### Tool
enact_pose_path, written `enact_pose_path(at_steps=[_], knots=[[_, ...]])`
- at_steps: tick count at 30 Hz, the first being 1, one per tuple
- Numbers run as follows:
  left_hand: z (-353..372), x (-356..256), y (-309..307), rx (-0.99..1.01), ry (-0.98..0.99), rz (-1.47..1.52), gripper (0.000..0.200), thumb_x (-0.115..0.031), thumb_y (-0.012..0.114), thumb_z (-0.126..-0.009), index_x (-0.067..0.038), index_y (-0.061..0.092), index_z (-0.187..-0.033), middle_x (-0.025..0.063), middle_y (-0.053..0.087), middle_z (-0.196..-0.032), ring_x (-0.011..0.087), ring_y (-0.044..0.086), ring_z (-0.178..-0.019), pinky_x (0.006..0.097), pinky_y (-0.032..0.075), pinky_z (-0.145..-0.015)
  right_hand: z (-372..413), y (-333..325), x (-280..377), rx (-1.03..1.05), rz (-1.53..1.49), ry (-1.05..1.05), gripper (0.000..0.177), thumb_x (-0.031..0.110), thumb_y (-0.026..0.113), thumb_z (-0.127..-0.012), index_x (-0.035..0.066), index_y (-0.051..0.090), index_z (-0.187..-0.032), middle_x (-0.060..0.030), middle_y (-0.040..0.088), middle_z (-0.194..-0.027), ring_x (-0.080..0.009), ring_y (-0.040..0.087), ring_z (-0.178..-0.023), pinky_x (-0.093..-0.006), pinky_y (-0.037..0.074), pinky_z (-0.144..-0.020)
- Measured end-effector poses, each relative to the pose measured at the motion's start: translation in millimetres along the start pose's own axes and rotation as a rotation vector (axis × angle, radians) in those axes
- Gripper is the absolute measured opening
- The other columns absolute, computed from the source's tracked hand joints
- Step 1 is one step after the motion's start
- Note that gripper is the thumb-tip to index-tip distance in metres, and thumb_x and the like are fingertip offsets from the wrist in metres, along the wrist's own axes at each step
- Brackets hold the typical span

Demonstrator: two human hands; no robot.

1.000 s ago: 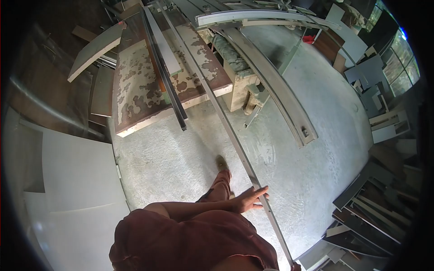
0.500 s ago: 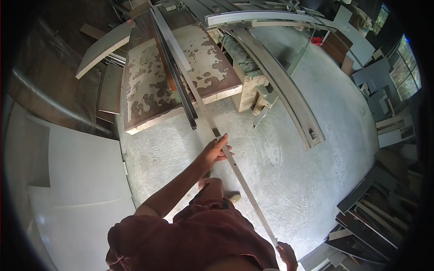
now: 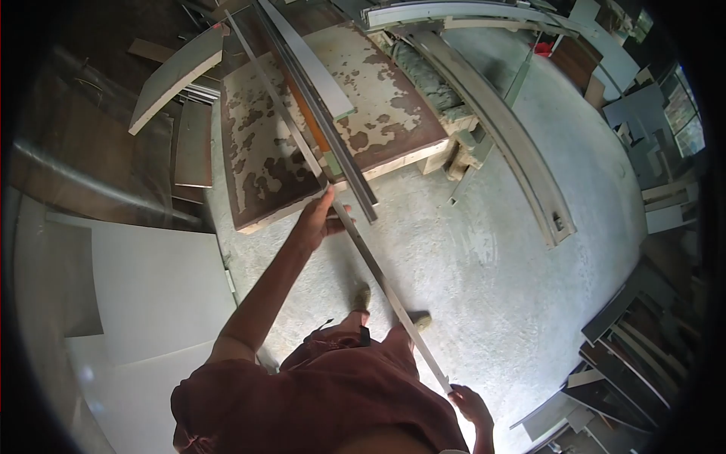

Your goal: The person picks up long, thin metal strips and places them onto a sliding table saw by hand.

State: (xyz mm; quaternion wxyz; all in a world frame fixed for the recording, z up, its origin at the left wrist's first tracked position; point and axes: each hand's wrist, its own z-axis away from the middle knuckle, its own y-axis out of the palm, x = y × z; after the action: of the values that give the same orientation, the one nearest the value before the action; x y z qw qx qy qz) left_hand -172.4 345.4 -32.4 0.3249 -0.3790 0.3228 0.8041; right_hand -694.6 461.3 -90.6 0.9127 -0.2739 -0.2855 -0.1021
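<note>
A long, thin light-grey metal strip slants from the worn table down towards my right side. My left hand is closed around it just off the table's front edge, thumb along the top. At its near end, by my hip, my right hand grips the strip. Its far stretch passes over the table, whose top has patchy peeling paint. Just right of that stretch lie a dark metal rail, an orange-brown strip and a pale flat bar.
A long curved metal channel juts out over the concrete floor on the right. White panels lean at the left. A pile of boards and offcuts lies at the lower right.
The strip has swung left, its far part now on the left of the dark rail. My left hand has moved forward and left with it; my right hand has come up slightly.
</note>
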Motion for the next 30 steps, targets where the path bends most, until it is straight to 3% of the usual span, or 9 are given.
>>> enact_pose_path(at_steps=[9,12,14,15,17,20,23,25,30], knots=[[-97,-33,-101,0.045,-0.083,-0.129,0.068,-0.059,0.048,-0.079,-0.007,0.035,-0.123,0.019,0.055,-0.104,0.0295,0.056,-0.093,0.0406,0.048,-0.078,-55,44,77,0.164,-0.331,0.045,0.037,0.028,0.054,-0.086,0.004,0.053,-0.114,0.0006,0.056,-0.081,-0.0094,0.049,-0.072,-0.0248,0.042,-0.067],[-106,-41,-105,-0.042,-0.057,-0.105,0.077,-0.054,0.05,-0.08,-0.001,0.025,-0.13,0.0262,0.039,-0.121,0.0394,0.047,-0.106,0.0491,0.037,-0.093,-64,48,94,0.158,-0.472,-0.048,0.038,0.031,0.056,-0.086,0.002,0.054,-0.111,0.0015,0.054,-0.076,-0.0079,0.046,-0.069,-0.0243,0.04,-0.063],[-106,-43,-117,0.011,0.013,-0.27,0.082,-0.055,0.049,-0.081,-0.005,0.013,-0.136,0.0231,0.033,-0.128,0.0358,0.045,-0.109,0.0454,0.043,-0.087,-69,51,104,0.111,-0.533,-0.118,0.039,0.033,0.057,-0.084,0.0,0.056,-0.107,0.0026,0.049,-0.069,-0.0065,0.041,-0.065,-0.0245,0.035,-0.057],[-100,-48,-115,-0.031,0.038,-0.344,0.084,-0.055,0.05,-0.08,-0.005,0.011,-0.136,0.0204,0.031,-0.131,0.0352,0.042,-0.112,0.0459,0.041,-0.088,-73,47,108,0.189,-0.426,-0.154,0.042,0.032,0.051,-0.088,0.0,0.049,-0.115,-0.0018,0.055,-0.081,-0.0083,0.049,-0.072,-0.0268,0.043,-0.063],[-74,-47,-106,-0.113,0.124,-0.448,0.086,-0.055,0.052,-0.079,-0.005,0.011,-0.136,0.0185,0.03,-0.132,0.0343,0.039,-0.115,0.0457,0.038,-0.09,-82,46,125,0.13,-0.533,-0.049,0.032,0.029,0.054,-0.085,0.006,0.058,-0.107,-0.0075,0.059,-0.079,-0.0131,0.054,-0.07,-0.0269,0.043,-0.061],[-31,-44,-99,-0.155,0.225,-0.517,0.089,-0.055,0.054,-0.077,-0.004,0.011,-0.136,0.0174,0.03,-0.133,0.0325,0.034,-0.119,0.0451,0.033,-0.093,-101,40,142,0.107,-0.568,-0.231,0.025,0.024,0.052,-0.086,0.006,0.058,-0.102,-0.0073,0.056,-0.075,-0.0139,0.052,-0.061,-0.028,0.042,-0.054],[-13,-36,-97,-0.126,0.263,-0.498,0.084,-0.053,0.054,-0.078,-0.004,0.016,-0.135,0.0195,0.031,-0.132,0.0325,0.035,-0.118,0.0425,0.033,-0.094,-124,35,177,-0.115,-0.226,-0.283,0.028,0.027,0.051,-0.086,0.009,0.058,-0.106,-0.0096,0.06,-0.095,-0.0202,0.058,-0.082,-0.0326,0.046,-0.07],[-7,-40,-91,-0.168,0.428,-0.849,0.074,-0.048,0.053,-0.081,-0.003,0.025,-0.132,0.0205,0.033,-0.13,0.0345,0.038,-0.116,0.0414,0.034,-0.093,-137,20,217,-0.114,-0.193,-0.18,0.031,0.031,0.05,-0.087,0.01,0.058,-0.108,-0.0125,0.059,-0.103,-0.0239,0.057,-0.095,-0.036,0.045,-0.078],[-103,-47,-85,-0.206,0.739,-1.1,0.058,-0.031,0.053,-0.083,0.003,0.032,-0.126,0.0244,0.044,-0.12,0.0348,0.042,-0.113,0.0372,0.037,-0.092,-206,14,258,-0.253,-0.146,-0.264,0.034,0.033,0.049,-0.087,0.009,0.056,-0.11,-0.0156,0.059,-0.103,-0.028,0.055,-0.096,-0.0357,0.042,-0.084]])
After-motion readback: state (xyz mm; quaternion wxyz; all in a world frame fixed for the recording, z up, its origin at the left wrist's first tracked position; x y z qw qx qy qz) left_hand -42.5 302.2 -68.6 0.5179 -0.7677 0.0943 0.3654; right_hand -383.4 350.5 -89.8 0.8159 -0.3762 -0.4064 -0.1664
